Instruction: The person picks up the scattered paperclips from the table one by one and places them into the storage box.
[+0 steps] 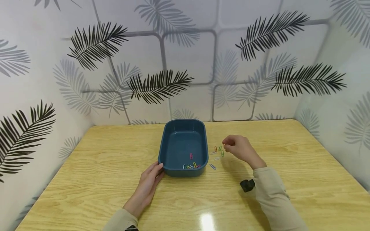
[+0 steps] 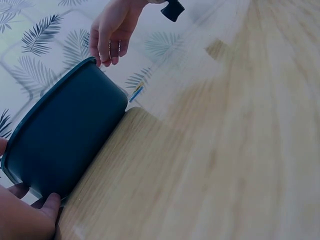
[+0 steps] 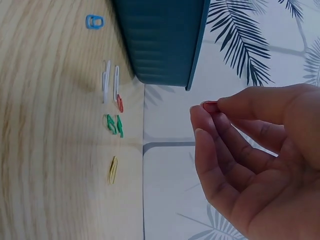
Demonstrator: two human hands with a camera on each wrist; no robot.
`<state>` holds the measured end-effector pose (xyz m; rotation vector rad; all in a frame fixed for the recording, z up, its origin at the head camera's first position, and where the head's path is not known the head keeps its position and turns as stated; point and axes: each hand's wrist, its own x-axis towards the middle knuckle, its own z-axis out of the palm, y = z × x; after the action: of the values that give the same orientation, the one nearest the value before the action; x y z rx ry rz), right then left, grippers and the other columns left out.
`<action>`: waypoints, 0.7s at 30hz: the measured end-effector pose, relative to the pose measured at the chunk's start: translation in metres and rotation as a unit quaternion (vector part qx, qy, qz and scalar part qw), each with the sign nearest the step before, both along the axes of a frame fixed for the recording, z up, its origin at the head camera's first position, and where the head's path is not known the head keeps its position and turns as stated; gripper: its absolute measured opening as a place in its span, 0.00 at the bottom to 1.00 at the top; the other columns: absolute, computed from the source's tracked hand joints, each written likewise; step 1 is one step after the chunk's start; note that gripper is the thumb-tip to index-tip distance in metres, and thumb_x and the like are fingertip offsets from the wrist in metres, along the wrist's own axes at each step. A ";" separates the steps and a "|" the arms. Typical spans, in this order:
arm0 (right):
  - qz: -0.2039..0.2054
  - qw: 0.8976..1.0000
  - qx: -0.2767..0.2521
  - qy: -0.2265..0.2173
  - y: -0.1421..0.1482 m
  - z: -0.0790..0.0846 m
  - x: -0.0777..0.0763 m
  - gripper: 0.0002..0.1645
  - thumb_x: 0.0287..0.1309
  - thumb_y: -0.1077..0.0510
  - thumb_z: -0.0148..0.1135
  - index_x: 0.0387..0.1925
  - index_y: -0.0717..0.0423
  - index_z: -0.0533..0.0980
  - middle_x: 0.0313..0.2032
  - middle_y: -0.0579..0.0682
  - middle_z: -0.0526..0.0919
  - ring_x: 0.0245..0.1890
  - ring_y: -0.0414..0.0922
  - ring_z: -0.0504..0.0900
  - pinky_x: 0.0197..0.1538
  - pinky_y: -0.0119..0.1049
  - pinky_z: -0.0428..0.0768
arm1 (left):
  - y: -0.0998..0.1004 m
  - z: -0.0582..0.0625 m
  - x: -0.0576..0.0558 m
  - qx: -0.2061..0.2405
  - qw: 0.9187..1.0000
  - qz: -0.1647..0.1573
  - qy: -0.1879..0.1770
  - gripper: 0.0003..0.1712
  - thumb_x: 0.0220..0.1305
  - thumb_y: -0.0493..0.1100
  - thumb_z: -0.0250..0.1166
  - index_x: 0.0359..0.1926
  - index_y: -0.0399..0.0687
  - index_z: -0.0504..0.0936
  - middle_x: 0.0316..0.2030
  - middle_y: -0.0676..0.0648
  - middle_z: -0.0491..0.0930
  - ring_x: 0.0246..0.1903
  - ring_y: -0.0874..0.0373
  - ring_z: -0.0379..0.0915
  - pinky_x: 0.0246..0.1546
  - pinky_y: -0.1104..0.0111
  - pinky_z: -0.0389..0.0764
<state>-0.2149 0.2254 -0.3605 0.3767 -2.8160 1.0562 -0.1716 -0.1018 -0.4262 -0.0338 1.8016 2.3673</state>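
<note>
A dark blue plastic bin (image 1: 183,147) stands on the table, with a pink paper clip (image 1: 191,156) and several others in its near end. My left hand (image 1: 148,179) grips the bin at its near left corner, thumb at the rim. To the right of the bin, above the table, my right hand (image 1: 238,148) pinches a red paper clip (image 3: 210,106) between thumb and fingertips. Loose paper clips lie below it: a red one (image 1: 215,149), green ones (image 1: 222,153), white ones (image 1: 216,158) and a blue one (image 1: 212,166). A yellow paper clip (image 3: 113,170) shows in the right wrist view.
The wood-grain table (image 1: 115,170) runs back to a wall (image 1: 190,64) with leaf-patterned covering. A light reflection lies near the table's front. A small black device (image 1: 247,185) sits at the right wrist.
</note>
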 end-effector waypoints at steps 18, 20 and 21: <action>0.013 0.992 -0.127 -0.016 -0.019 0.019 0.012 0.09 0.64 0.64 0.60 0.42 0.66 0.80 0.37 0.56 0.84 0.39 0.54 0.83 0.40 0.45 0.84 | 0.000 0.000 0.000 0.001 1.000 -0.003 0.005 0.31 0.74 0.41 0.53 0.70 0.28 0.58 0.68 0.32 0.57 0.67 0.44 0.55 0.68 0.60 0.62; 0.025 0.990 -0.140 -0.023 -0.022 0.021 0.014 0.09 0.64 0.64 0.59 0.42 0.67 0.80 0.37 0.56 0.85 0.39 0.54 0.83 0.39 0.42 0.84 | 0.000 0.000 0.000 0.000 1.000 -0.003 0.004 0.31 0.74 0.41 0.53 0.70 0.28 0.58 0.68 0.32 0.57 0.67 0.44 0.55 0.68 0.60 0.62; 0.031 0.989 -0.145 -0.025 -0.024 0.023 0.016 0.09 0.64 0.64 0.59 0.42 0.67 0.79 0.36 0.56 0.85 0.38 0.54 0.83 0.39 0.40 0.84 | 0.000 0.000 0.000 -0.001 1.000 -0.005 0.004 0.31 0.74 0.42 0.53 0.70 0.28 0.57 0.68 0.32 0.57 0.67 0.44 0.55 0.68 0.61 0.62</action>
<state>-0.1993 0.2011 -0.3375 0.4131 -2.6510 1.4812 -0.1714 -0.1021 -0.4262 -0.0153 1.8047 2.3628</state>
